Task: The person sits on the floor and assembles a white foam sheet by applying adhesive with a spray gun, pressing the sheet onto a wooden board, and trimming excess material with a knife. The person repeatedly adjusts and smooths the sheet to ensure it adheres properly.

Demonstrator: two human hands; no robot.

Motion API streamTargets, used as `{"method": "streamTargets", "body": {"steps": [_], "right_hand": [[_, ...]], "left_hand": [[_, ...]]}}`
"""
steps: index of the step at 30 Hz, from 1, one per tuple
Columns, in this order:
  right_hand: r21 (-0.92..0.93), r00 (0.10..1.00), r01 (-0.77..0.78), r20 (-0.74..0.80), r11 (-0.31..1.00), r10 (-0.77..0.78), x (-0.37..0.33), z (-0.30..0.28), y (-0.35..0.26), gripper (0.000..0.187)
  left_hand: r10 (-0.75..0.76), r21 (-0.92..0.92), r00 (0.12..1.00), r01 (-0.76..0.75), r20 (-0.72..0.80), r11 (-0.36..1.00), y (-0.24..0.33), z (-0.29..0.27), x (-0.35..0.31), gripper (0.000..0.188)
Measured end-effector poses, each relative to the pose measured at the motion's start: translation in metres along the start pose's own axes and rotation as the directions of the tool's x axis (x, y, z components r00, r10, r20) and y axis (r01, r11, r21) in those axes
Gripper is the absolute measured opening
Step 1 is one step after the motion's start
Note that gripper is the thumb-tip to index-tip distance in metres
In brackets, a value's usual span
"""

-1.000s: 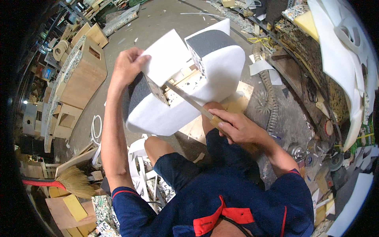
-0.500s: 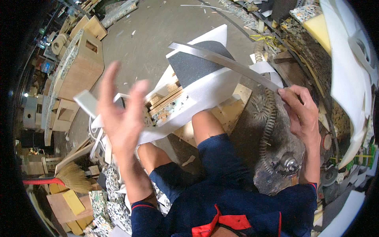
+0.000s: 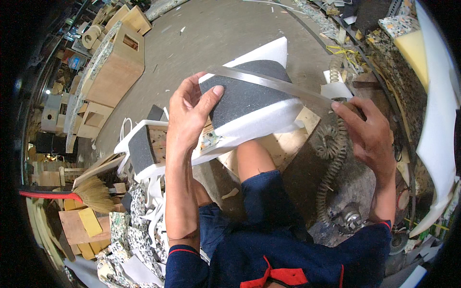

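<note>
Across my lap lies a frame of wood and speckled foam, its edges covered in white foam (image 3: 249,126). A dark grey foam pad (image 3: 249,91) covers its far right end, and a second dark pad (image 3: 142,150) sits at the left end. My left hand (image 3: 194,103) grips the larger pad's left edge, thumb on top, its fingers partly hidden. My right hand (image 3: 367,127) is closed on the near right end of a long, thin, shiny blade (image 3: 278,85). The blade slants over the pad, its far end close to my left fingers; its handle is hidden.
A coiled air hose (image 3: 331,158) and a round metal fitting (image 3: 353,218) lie by my right leg. At left are wooden frames (image 3: 113,72), a broom (image 3: 93,194) and speckled foam scraps (image 3: 129,245). White foam sheets (image 3: 437,105) stand along the right side.
My left hand has moved from the air on the left onto the grey pad's edge. The blade, still in my right hand, now lies lower over the pad. My view has shifted slightly.
</note>
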State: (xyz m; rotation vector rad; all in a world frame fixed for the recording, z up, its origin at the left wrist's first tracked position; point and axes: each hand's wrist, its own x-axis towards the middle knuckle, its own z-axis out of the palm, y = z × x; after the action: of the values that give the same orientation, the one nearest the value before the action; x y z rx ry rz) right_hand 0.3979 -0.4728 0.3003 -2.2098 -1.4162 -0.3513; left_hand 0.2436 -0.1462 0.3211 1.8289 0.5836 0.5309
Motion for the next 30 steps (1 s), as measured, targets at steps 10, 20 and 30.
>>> {"method": "streamTargets", "body": {"steps": [10, 20, 30], "right_hand": [[0.000, 0.999, -0.035, 0.023, 0.999, 0.035, -0.005, -0.002, 0.006, 0.056], [0.080, 1.000, 0.001, 0.019, 0.997, -0.003, 0.008, 0.008, 0.015, 0.048], [0.100, 0.998, -0.044, -0.043, 0.994, 0.048, 0.001, 0.022, 0.009, 0.051]], "left_hand": [[0.013, -0.027, 0.998, -0.014, -0.053, 1.000, 0.002, 0.008, -0.006, 0.050], [0.033, -0.071, 0.998, -0.036, -0.048, 0.997, -0.004, 0.007, -0.004, 0.050], [0.030, -0.062, 0.999, -0.032, -0.042, 0.998, -0.005, 0.006, -0.004, 0.052]]}}
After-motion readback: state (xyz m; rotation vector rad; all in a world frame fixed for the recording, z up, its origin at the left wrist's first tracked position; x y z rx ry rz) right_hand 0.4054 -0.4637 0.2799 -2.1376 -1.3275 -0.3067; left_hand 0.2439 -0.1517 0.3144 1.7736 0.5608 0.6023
